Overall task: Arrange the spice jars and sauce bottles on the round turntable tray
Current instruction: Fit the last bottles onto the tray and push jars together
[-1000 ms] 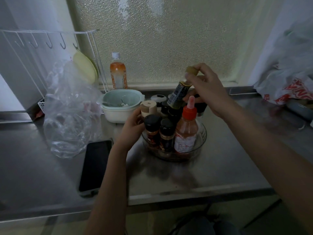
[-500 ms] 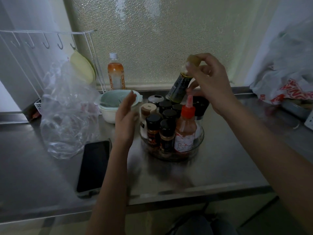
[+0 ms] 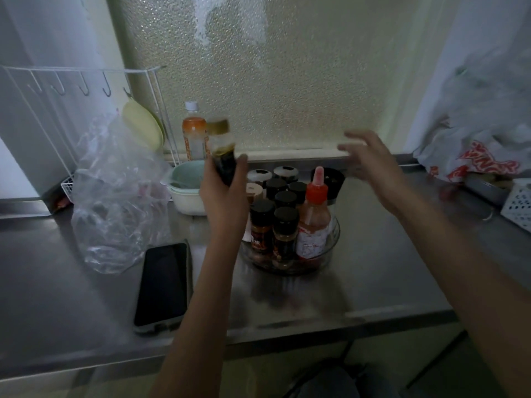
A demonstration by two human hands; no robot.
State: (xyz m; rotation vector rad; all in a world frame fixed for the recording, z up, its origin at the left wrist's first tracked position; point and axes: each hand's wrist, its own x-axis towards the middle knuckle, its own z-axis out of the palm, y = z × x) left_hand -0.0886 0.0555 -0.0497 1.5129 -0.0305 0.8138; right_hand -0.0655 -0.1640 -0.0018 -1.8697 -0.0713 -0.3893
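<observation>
A clear round turntable tray (image 3: 330, 248) stands on the steel counter, packed with several black-capped spice jars (image 3: 261, 225) and a red-capped sauce bottle (image 3: 313, 222). My left hand (image 3: 224, 193) holds a dark sauce bottle with a gold cap (image 3: 221, 145) upright, above and left of the tray. My right hand (image 3: 370, 162) hovers open and blurred over the tray's back right, holding nothing. A black-lidded jar (image 3: 330, 179) stands at the tray's back right.
A phone (image 3: 163, 285) lies face up left of the tray. A crumpled clear plastic bag (image 3: 115, 196), a pale green bowl (image 3: 186, 188), an orange drink bottle (image 3: 194, 136) and a wire rack (image 3: 86, 81) stand at the left. White bags (image 3: 474, 150) and a white basket (image 3: 517, 202) are at the right.
The dark gold-capped bottle passed from my right hand to my left hand, moving left of the tray. My right hand let go and opened.
</observation>
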